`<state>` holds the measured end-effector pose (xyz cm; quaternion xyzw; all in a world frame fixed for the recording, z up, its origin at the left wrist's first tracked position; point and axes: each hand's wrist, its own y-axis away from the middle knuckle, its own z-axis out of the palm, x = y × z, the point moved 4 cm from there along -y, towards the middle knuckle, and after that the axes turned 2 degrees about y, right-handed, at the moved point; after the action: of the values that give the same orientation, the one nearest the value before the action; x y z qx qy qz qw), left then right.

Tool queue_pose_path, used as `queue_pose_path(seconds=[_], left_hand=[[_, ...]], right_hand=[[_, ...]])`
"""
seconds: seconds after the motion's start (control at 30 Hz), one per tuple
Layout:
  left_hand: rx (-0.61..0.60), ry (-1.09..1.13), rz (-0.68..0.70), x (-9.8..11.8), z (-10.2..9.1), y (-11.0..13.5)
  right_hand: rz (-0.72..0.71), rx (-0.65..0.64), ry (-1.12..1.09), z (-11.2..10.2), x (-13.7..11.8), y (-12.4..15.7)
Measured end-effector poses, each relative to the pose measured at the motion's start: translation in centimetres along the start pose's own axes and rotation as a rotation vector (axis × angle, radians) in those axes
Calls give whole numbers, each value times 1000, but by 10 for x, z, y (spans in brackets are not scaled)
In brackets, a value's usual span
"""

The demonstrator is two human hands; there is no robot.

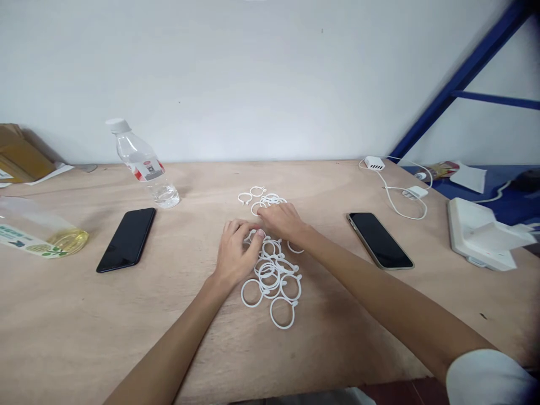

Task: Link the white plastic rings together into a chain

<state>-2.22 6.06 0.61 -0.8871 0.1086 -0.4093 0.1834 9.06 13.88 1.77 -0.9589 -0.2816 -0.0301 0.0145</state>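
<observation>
Plain workroom: plywood bench (105,315), blue steel racking (459,76) (bare white wall)

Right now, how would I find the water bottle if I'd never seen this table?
Look along the back edge of the wooden table, left of the white rings. The water bottle is clear, with a white cap and red label, leaning, beside a black phone.

White plastic rings (272,275) heaped mid-table

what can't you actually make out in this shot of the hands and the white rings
Head view only:
- Whether the left hand or right hand pinches a ring: the fingers cover it.
- White rings beneath both hands: hidden, uncountable.
- Water bottle label print: too small.
- Bottle lying at the left: blurred, cut by the edge.
</observation>
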Motion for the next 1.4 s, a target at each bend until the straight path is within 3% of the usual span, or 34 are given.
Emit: queue_pose_path(seconds=[0.13,0.23,0.37,0.47,0.57,0.73,0.83,1.0,1.13,1.27,1.4], left_hand=[[111,-4,-45,-2,-5,0],[198,35,-147,-6,-9,0],[193,260,-269,-10,-6,-1],[230,331,-316,-9,-6,0],[254,298,-328,-9,-6,1],[236,267,-335,-10,-5,1],[205,266,-313,-7,-6,2],[-13,135,-198,2,-1,2],[-100,74,-159,2,2,3],[-76,105,-159,0,1,3],[-43,111,-190,0,-1,2]], right_hand=[[-57,33,8,-10,-2,6],[-189,121,-65,-20,-5,25],[-322,217,-250,-25,-11,56],[-241,301,-580,-19,-11,68],[-23,398,-1015,-6,-3,70],[105,284,-1270,8,-3,67],[176,297,-1368,10,-3,67],[181,269,-1570,12,-5,65],[164,197,-1747,11,-9,64],[131,160,-1866,12,-14,64],[122,143,-1849,13,-18,67]])
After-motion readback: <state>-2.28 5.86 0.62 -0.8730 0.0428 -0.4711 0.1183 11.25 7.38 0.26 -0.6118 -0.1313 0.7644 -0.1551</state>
